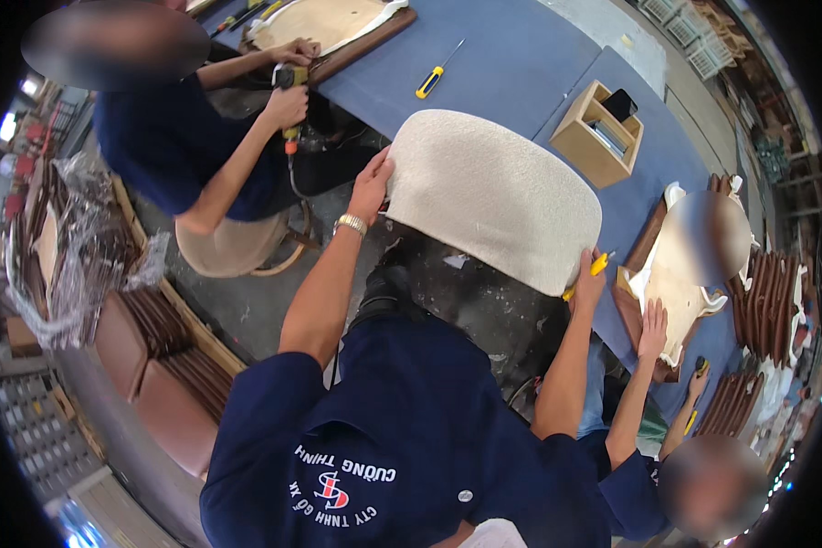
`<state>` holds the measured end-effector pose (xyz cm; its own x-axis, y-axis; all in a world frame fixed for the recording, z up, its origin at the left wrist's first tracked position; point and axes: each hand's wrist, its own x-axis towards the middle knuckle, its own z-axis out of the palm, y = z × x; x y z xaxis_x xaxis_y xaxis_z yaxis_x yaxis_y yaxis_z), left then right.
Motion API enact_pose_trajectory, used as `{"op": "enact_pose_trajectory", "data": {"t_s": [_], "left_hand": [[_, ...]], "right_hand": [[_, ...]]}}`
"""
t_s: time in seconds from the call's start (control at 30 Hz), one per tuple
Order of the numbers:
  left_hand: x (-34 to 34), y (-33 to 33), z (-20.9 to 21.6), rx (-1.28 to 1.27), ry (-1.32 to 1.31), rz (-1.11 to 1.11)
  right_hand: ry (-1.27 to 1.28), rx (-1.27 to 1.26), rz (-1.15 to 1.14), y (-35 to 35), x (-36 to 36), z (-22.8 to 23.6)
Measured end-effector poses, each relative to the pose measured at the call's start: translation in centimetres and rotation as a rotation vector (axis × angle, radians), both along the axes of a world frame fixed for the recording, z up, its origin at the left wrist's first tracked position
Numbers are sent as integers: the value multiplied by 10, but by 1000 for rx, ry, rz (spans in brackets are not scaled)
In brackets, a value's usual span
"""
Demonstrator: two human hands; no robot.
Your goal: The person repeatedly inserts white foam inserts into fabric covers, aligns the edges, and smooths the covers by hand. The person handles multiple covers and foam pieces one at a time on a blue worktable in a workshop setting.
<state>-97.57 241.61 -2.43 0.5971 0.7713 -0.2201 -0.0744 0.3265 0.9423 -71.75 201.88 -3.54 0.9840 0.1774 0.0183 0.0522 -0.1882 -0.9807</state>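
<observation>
A cream upholstered chair panel [493, 192] with rounded upper corners is held in front of me, tilted, at the edge of the blue-topped table. My left hand [372, 185] grips its left end, with the thumb on the fabric side. At the right end, my right hand [590, 281] holds the panel's lower corner. A slim yellow-handled tool [599, 264] is also in that hand, its thin tip pointing away; I cannot tell whether it is a knife or a screwdriver. The panel's underside and the fingers behind it are hidden.
On the blue table [511, 64] lie a yellow-handled screwdriver [430, 82] and a wooden box [596, 135]. A person at left uses a power driver [290, 82]. Another person at right touches a partly covered panel [676, 283]. Brown cushioned panels [178, 411] are stacked at left.
</observation>
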Motion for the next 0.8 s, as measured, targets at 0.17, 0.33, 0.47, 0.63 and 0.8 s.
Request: {"op": "enact_pose_trajectory", "data": {"t_s": [0.17,0.33,0.47,0.63,0.8], "left_hand": [[31,87,-54,59,236,-289],[10,81,-57,88,148,-423],[17,91,-34,94,168,-462],[26,87,-33,278,248,-463],[20,80,-35,599,363,-447]], "right_hand": [[-382,-716,-27,40,-1,-12],[60,-653,388,155,-129,65],[-36,-725,1085,251,-153,44],[-52,-418,935,277,-122,50],[-74,-583,742,287,-118,55]]}}
